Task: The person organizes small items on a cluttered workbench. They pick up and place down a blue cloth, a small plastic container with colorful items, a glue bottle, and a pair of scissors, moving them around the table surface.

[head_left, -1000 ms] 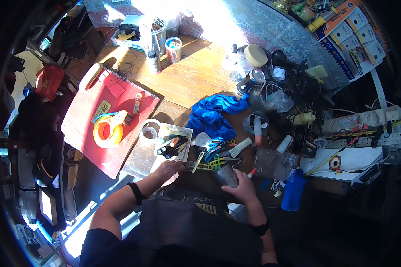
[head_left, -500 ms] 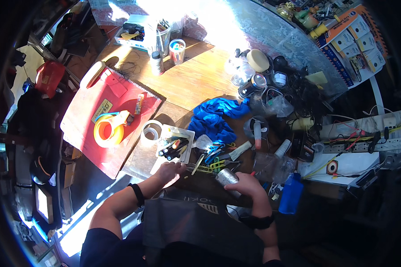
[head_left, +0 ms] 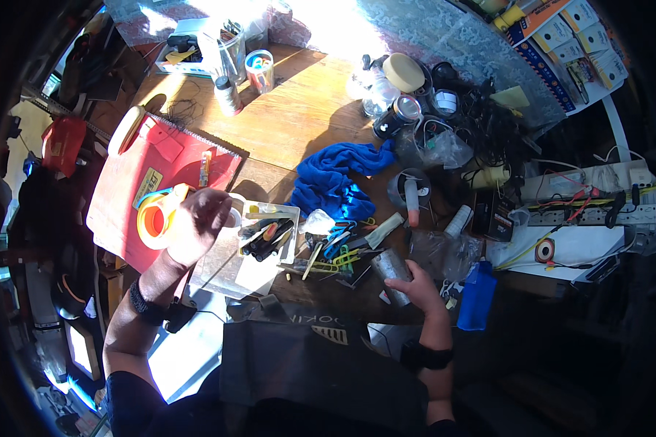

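Observation:
My right hand (head_left: 420, 289) is closed round a silver metal cylinder (head_left: 388, 269) at the table's front edge. My left hand (head_left: 199, 224) is raised over the left part of the table, its fingers drawn together; whatever they may hold is hidden. Left of that hand lies an orange tape roll (head_left: 151, 223) on a red spiral-bound folder (head_left: 116, 202). A white tape roll (head_left: 235, 211) shows partly behind the fingers. To its right stands a white tray (head_left: 290, 240) of pens and markers. Yellow-green clips (head_left: 346, 256) and small tools lie between the tray and the cylinder.
A crumpled blue cloth (head_left: 335, 175) lies mid-table. Jars, black cables and plastic bags crowd the right, with a blue bottle (head_left: 477, 297) near the front edge. A power strip (head_left: 583, 212) with wires is at far right. A pen cup (head_left: 259, 71) stands at the back left.
My left hand has moved left and up from the tray's front edge to beside the orange tape roll. My right hand still grips the silver cylinder, shifted slightly right. The view has also shifted.

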Available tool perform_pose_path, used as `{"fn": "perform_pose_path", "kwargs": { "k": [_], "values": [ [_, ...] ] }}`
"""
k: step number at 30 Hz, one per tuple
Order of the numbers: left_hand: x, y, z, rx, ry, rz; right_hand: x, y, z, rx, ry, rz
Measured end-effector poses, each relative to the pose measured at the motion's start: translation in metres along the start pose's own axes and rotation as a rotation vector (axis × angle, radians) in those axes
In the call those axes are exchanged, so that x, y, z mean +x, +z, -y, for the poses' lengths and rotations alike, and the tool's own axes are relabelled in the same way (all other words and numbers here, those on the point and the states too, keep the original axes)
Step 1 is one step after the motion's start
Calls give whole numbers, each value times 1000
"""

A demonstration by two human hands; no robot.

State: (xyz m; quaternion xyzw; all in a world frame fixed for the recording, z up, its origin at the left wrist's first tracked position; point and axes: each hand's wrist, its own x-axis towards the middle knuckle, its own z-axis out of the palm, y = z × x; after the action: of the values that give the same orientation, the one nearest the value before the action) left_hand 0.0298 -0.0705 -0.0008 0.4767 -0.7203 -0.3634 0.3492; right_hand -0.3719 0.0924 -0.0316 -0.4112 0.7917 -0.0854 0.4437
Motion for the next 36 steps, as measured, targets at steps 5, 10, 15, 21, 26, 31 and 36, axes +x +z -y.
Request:
{"fn": "perform_pose_path", "kwargs": {
  "k": [5, 10, 15, 21, 26, 31, 36],
  "values": [
    [107, -27, 30, -54, -36, -21, 15, 21, -39, 566, -6, -235],
    [189, -15, 73, 342, 39, -84, 25, 53, -58, 955, -121, -501],
    [234, 7, 99, 636, -13, -2, 46, 63, -60, 963, -7, -576],
    [272, 33, 107, 854, -25, 34, 84, 64, -59, 882, -144, -797],
    [300, 56, 114, 725, -194, -40, 99, 62, -69, 858, -80, -768],
    [295, 62, 128, 488, -93, -219, 74, 78, -79, 885, 4, -878],
    [233, 60, 98, -872, -277, -213, 37, 89, -72, 929, 23, -889]
  ]
}}
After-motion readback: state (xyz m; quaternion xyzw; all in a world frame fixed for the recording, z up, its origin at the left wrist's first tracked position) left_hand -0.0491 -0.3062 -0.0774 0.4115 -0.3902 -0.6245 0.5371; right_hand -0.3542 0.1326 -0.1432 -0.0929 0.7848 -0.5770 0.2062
